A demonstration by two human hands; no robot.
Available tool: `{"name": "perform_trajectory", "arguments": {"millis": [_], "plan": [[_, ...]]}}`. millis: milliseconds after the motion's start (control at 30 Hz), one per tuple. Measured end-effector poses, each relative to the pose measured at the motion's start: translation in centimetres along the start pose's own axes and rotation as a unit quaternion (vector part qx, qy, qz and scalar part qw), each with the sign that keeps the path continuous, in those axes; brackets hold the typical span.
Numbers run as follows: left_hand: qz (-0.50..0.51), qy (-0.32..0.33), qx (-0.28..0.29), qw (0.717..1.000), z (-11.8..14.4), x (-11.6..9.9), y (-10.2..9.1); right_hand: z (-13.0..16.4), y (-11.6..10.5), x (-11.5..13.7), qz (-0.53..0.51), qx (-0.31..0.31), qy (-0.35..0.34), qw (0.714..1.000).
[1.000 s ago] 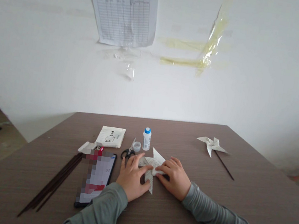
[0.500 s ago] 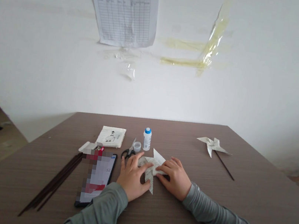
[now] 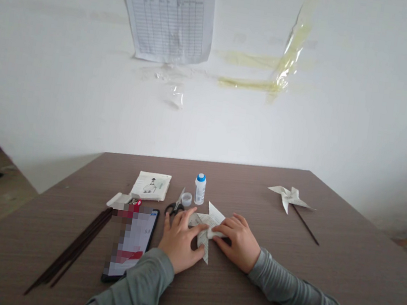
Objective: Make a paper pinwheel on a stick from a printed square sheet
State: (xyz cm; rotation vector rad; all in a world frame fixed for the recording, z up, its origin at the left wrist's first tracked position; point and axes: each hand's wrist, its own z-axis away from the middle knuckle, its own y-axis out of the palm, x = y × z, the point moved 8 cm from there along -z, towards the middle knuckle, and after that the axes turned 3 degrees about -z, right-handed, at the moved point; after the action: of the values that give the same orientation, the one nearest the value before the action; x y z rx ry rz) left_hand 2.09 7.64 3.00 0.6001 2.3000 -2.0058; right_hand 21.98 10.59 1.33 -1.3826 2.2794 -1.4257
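A folded paper pinwheel (image 3: 204, 247), made of printed paper, lies on the table between my two hands, partly covered by them. My left hand (image 3: 182, 243) holds it from the left, with its index finger near the centre, its thumb by the lower blade and its other fingers spread. From the right, my right hand (image 3: 239, 242) pinches a folded blade near the centre between thumb and fingers. Just beyond my left hand are black-handled scissors (image 3: 174, 208), a small clear cap or cup (image 3: 186, 199) and a white bottle (image 3: 199, 192) with a blue top.
A finished pinwheel (image 3: 290, 198) on a dark stick lies at the right. Left of my hands are a phone (image 3: 138, 244), several dark sticks (image 3: 74, 250), a small open red-and-white box (image 3: 119, 201) and a white printed packet (image 3: 151, 186). A wall (image 3: 229, 136) rises behind the table.
Both hands keep almost the same place on the pinwheel. The number on the phone screen has gone from 52 to 53.
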Motion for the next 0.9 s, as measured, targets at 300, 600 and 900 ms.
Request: {"name": "perform_trajectory", "arguments": {"millis": [300,600,900], "plan": [[0.005,-0.003,0.004,1.000,-0.03,0.01,0.02,0.07,0.08,-0.09,0.003,0.002,0.003,1.000],[0.009,-0.032,0.006,0.999,-0.10,0.31,-0.16,0.03,0.16,-0.02,0.005,0.009,0.004,1.000],[0.006,-0.010,0.017,1.000,-0.06,-0.34,-0.37,0.14,0.35,-0.21,0.002,0.010,0.005,1.000]]}}
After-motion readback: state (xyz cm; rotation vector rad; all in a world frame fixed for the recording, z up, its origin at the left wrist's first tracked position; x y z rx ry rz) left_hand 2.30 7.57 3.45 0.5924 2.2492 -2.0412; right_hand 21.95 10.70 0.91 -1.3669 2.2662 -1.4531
